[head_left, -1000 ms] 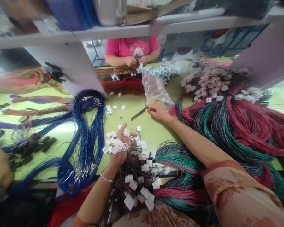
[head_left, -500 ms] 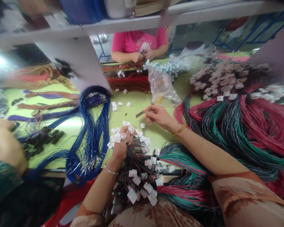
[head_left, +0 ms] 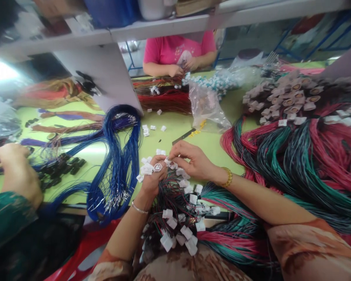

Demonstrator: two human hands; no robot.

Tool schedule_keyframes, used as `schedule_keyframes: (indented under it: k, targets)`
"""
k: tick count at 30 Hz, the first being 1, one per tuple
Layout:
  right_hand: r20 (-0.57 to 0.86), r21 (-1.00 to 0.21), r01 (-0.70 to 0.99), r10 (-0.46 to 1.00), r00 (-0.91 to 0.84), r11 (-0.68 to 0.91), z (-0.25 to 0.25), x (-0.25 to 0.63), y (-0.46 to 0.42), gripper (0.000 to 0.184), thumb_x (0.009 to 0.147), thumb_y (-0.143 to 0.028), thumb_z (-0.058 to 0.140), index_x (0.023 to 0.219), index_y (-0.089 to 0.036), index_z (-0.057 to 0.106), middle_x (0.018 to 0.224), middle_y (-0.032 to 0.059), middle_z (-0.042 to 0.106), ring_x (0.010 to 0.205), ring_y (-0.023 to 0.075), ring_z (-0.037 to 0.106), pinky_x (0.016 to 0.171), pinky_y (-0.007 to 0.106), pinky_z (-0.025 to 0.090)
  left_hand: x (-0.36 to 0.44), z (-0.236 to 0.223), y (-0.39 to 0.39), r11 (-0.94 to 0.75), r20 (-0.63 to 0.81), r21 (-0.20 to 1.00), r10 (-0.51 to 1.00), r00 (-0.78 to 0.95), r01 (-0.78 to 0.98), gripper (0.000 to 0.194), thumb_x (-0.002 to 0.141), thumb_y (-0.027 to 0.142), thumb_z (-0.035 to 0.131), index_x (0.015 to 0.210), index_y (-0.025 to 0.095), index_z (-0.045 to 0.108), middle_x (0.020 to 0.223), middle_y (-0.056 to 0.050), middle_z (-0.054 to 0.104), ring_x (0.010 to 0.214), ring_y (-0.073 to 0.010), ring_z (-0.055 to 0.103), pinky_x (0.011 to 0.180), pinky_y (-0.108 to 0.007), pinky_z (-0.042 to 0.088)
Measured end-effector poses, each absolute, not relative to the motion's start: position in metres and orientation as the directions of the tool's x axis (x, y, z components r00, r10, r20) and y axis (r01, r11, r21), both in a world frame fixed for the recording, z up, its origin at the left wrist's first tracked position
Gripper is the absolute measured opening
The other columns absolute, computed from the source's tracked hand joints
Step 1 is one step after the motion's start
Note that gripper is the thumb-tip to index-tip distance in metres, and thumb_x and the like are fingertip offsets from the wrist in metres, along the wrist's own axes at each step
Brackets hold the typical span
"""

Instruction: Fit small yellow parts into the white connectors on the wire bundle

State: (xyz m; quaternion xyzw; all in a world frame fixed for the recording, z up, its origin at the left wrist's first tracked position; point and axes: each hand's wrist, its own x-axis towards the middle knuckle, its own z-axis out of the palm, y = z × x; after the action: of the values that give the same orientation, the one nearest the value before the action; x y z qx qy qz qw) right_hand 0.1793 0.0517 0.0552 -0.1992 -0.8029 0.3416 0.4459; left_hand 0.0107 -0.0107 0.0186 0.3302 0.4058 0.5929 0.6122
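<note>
My left hand [head_left: 152, 180] is closed round a bunch of thin dark and red wires [head_left: 173, 191] ending in white plastic connectors [head_left: 146, 168]. One connector with a dark-outlined open end [head_left: 157, 167] faces up at its fingers. My right hand [head_left: 191, 159] is closed in a pinch, its fingertips meeting a white connector [head_left: 167, 160] at the left fingertips. Whatever lies between the right fingers is hidden. More white connectors [head_left: 167, 242] on wires hang over the table edge by my lap. Beyond the right hand, a flat dark strip [head_left: 183, 136] lies beside small yellow pieces [head_left: 199, 128].
A blue wire bundle [head_left: 121, 156] lies left, near black connectors [head_left: 61, 169] and a neighbour's hand [head_left: 14, 164]. Red, green and black wires [head_left: 295, 156] fill the right. A clear plastic bag [head_left: 207, 105] lies ahead. Opposite, a person in pink [head_left: 178, 54] handles wires.
My right hand has moved from the flat strip, with a yellow piece at its fingertips, back to the connector at my left hand. The strip stays on the table. The view has shifted slightly.
</note>
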Motion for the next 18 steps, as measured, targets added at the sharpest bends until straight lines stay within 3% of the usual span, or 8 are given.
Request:
schedule_keyframes:
  k: [3,6,13,18]
  targets:
    - [0.683,-0.577,0.034,0.505,-0.527,0.816,0.056,0.179,0.049,0.018,0.093,-0.008,0.053,0.096,-0.018,0.067,0.090,0.0053,0.067,0.084,0.0149,0.062,0.075,0.030,0.053,0.011,0.023,-0.010,0.113,-0.125,0.892,0.992,0.001,-0.438,0.043,0.073,0.054,0.082,0.073,0.016,0.062,0.051,0.007,0.047,0.040,-0.0029,0.025,0.045,-0.022,0.018]
    - [0.684,-0.562,0.056,0.502,-0.529,0.825,0.056,0.179,0.047,0.014,0.094,-0.009,0.054,0.098,-0.018,0.064,0.086,0.0036,0.067,0.076,0.0134,0.060,0.070,0.027,0.051,0.013,0.027,-0.010,0.140,-0.141,0.902,0.990,0.029,-0.409,0.048,0.071,0.057,0.082,0.062,0.015,0.060,0.049,0.004,0.048,0.041,-0.0028,0.024,0.045,-0.024,0.019]
    - [0.669,-0.551,0.096,0.507,-0.544,0.829,0.058,0.177,0.042,0.012,0.091,-0.007,0.054,0.093,-0.018,0.059,0.079,0.0002,0.064,0.063,0.0094,0.053,0.060,0.022,0.045,0.013,0.028,-0.010,0.168,-0.184,0.899,0.983,0.000,-0.404,0.051,0.066,0.058,0.084,0.065,0.015,0.055,0.054,0.002,0.056,0.040,-0.0017,0.027,0.044,-0.021,0.018]
    - [0.640,-0.476,0.205,0.497,-0.586,0.855,0.058,0.177,0.040,0.014,0.094,-0.011,0.048,0.088,-0.018,0.059,0.075,0.0019,0.065,0.063,0.0117,0.055,0.060,0.024,0.044,0.014,0.023,-0.010,0.173,-0.207,0.885,0.978,-0.034,-0.432,0.050,0.066,0.053,0.086,0.067,0.016,0.051,0.051,0.005,0.051,0.039,-0.0008,0.027,0.042,-0.018,0.016]
